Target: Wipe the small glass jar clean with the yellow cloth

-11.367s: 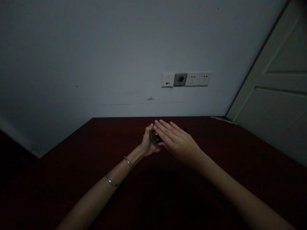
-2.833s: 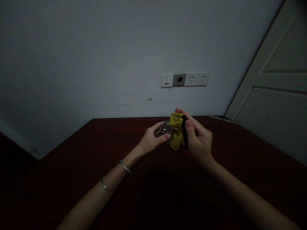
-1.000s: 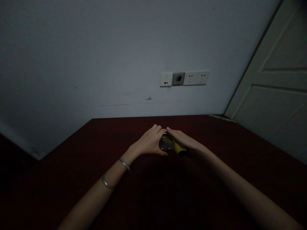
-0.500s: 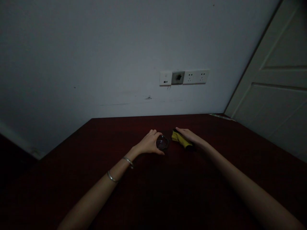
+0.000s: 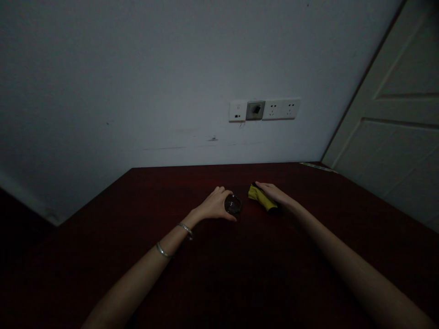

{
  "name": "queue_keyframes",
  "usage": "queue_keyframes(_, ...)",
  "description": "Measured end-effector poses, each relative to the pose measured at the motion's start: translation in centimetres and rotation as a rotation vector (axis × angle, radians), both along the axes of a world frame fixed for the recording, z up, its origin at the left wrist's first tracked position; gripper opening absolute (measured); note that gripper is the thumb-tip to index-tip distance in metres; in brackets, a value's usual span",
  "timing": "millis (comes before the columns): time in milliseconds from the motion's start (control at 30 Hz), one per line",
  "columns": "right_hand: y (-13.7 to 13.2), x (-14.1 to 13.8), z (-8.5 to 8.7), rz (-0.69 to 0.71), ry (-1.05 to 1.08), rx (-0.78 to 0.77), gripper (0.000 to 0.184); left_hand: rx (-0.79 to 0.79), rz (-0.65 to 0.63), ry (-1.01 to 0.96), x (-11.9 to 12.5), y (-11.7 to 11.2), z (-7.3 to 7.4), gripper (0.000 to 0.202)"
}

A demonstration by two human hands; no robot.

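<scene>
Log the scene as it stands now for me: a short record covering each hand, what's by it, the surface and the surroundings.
left hand: thumb and fingers around a glass container
right hand: against a yellow cloth with dark edges; firmness of grip cannot be told
glass and cloth: apart, side by side
left forearm: two silver-coloured bangles
surface: dark red-brown table
behind: pale wall with a row of sockets
right side: panelled door
light: dim
</scene>
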State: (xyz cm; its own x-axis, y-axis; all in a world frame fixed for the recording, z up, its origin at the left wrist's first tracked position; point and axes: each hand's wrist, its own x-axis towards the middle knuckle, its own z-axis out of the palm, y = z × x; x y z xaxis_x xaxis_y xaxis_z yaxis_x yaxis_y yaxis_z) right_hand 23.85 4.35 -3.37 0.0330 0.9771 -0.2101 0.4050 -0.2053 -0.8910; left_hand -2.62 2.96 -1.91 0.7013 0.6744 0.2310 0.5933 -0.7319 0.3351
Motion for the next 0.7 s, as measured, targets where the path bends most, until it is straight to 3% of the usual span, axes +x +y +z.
queue_keyframes(700,-0.56,-0.53,0.72,-0.047,0.062,-0.043,0.031,-0.013,-0.019,-0.009,0.09,-0.06,-0.10,0.087)
